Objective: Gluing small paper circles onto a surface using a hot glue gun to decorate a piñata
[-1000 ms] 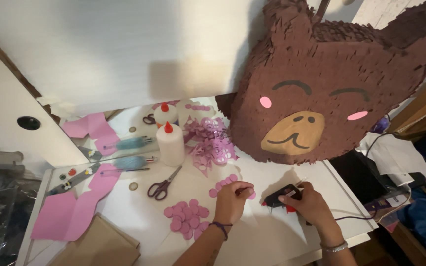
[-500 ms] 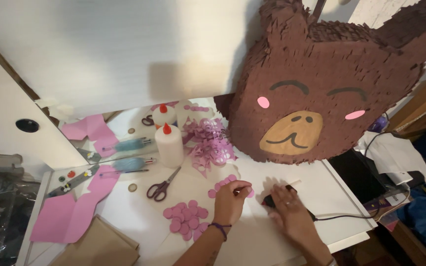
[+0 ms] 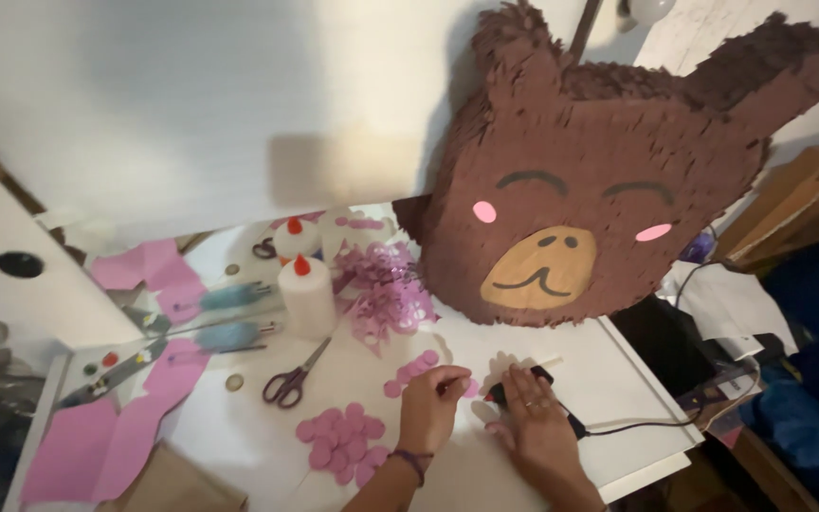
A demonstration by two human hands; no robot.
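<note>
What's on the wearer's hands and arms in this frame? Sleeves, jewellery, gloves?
Both forearms are bare, with no sleeves in view and no gloves. The left hand has a dark band at the wrist, like a bracelet or hair tie. The right hand wears a thin ring on one finger. No watch is visible.

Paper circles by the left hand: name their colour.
Pink paper circles, clearest in the head view.

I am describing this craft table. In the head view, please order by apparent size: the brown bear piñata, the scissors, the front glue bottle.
1. Brown bear piñata, by far the largest.
2. Front glue bottle and scissors: they look similar, so I do not rank them.
</note>
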